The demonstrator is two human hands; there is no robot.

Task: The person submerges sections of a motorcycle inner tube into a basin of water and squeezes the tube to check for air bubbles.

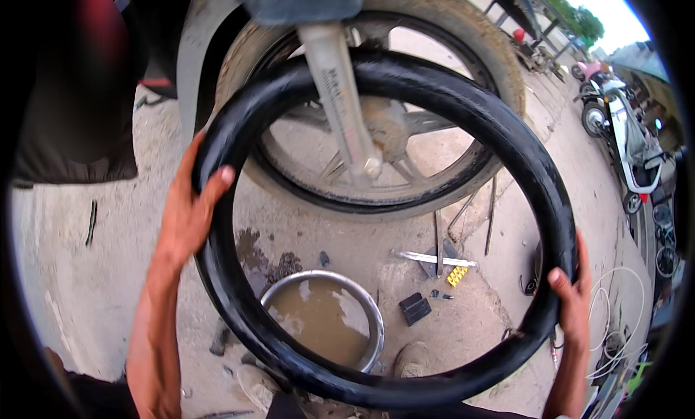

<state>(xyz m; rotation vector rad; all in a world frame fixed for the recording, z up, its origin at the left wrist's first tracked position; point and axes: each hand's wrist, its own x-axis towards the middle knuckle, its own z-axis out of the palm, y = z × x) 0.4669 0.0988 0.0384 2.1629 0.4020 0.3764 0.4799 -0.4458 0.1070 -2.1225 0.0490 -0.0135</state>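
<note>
I hold up a glossy black inflated inner tube (552, 194), a big ring in front of a motorbike's front wheel (510, 78). My left hand (187, 216) grips its left side, thumb over the inner edge and fingers around the outside. At the lower right, my right hand (573, 299) closes on the tube in the same way. The silver fork leg (334, 107) crosses in front of the tube's upper part. Through the ring I see a metal basin (376, 328) of muddy water, partly hidden by the tube's lower left.
Inside the ring's outline, a shiny metal bar (452, 261), a yellow piece (457, 276) and a black box (414, 309) lie on the concrete. My shoe (413, 359) is beside the basin. A coiled white hose (641, 296) lies right; beyond stands a white scooter (630, 144).
</note>
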